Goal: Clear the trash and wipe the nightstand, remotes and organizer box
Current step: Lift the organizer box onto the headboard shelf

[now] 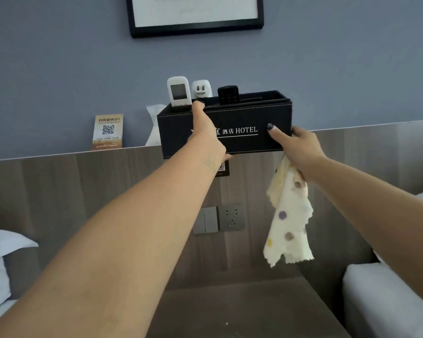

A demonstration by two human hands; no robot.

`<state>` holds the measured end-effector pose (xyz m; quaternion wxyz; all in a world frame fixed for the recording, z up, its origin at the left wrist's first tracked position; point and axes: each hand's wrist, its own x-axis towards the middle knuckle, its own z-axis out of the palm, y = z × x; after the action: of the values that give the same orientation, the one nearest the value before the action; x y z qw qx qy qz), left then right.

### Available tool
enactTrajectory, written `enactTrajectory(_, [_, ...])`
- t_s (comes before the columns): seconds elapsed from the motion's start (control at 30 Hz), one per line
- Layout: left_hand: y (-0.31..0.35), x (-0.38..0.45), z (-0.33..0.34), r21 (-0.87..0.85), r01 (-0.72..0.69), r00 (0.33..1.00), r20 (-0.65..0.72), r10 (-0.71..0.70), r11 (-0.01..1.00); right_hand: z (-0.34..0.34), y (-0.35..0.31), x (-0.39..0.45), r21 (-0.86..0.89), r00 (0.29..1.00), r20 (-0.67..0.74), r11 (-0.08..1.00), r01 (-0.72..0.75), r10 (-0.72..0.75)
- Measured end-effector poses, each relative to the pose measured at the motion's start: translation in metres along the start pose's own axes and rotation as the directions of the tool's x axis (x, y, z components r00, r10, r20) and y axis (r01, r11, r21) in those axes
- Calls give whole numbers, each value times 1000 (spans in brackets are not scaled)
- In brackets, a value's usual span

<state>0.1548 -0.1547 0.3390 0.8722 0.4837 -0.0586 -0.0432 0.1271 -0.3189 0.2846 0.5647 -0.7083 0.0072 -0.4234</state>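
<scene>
A black organizer box (244,118) marked HOTEL is held up in front of the headboard ledge, between both hands. My left hand (206,132) grips its front left, fingers over the rim. My right hand (296,147) holds its right end and also pinches a cream dotted cloth (288,215) that hangs down. Standing in the box are a white remote (178,93), a white charger plug (201,89) and a black remote (228,95). The brown nightstand (249,311) lies below.
A WiFi card (108,131) and a white tissue (154,128) stand on the wooden headboard ledge (59,153). A wall switch and socket (219,219) sit below. White beds flank the nightstand, left (0,264) and right (391,296). A framed picture (195,13) hangs above.
</scene>
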Motion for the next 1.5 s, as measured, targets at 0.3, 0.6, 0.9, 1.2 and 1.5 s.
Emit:
enactTrajectory(0.3, [3, 56, 33, 1, -24, 1000, -12, 24, 1000, 21, 20, 75, 17, 994, -104, 999, 31, -29])
enactTrajectory(0.6, [8, 62, 50, 135, -90, 993, 89, 78, 987, 22, 40, 80, 121, 987, -148, 990, 75, -57])
enactTrajectory(0.9, [3, 93, 45, 93, -62, 996, 64, 56, 994, 27, 30, 115, -37, 993, -117, 999, 20, -24])
enactTrajectory(1.2, [-2, 134, -30, 881, -210, 944, 69, 324, 423, 54, 35, 145, -118, 965, -245, 985, -130, 98])
enactTrajectory(1.5, [-24, 178, -78, 671, -276, 514, 708, 485, -688, 77, 48, 127, -669, 891, -217, 726, 162, -399])
